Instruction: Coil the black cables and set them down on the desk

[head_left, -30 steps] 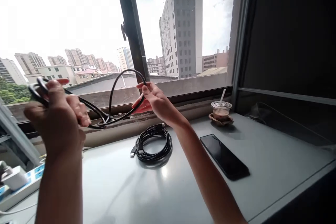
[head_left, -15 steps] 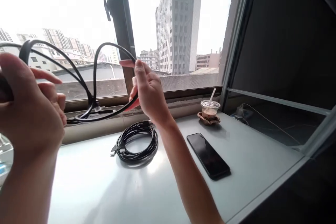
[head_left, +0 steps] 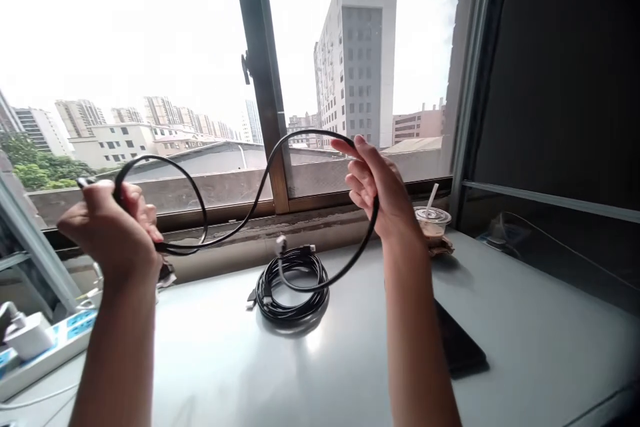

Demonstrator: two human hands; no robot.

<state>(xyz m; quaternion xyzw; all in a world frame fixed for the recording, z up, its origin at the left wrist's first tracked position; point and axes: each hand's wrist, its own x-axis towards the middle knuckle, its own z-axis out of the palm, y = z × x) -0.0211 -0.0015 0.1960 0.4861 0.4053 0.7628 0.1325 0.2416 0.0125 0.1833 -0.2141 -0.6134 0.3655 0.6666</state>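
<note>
A black cable (head_left: 260, 188) is stretched in the air between my two hands. My left hand (head_left: 117, 220) is closed around a looped part of it, with a plug end showing below the fingers. On the right, my right hand (head_left: 370, 180) pinches the cable between thumb and fingers. From there its free end curves down and back left to a plug (head_left: 281, 245) hanging above the table. Beneath that plug lies a coiled black cable (head_left: 293, 317) with flat connectors, untouched by either hand.
A black phone (head_left: 457, 343) lies partly behind my right forearm. Beyond it stands a lidded drink cup (head_left: 433, 220) with a straw in a cardboard holder. A white power strip (head_left: 55, 347) with a plugged-in adapter is at left. The window frame (head_left: 273, 113) rises behind the table.
My right hand has moved right, drawing the cable out wider, and its plug end now hangs free. My left hand has come further into view. The camera has turned left.
</note>
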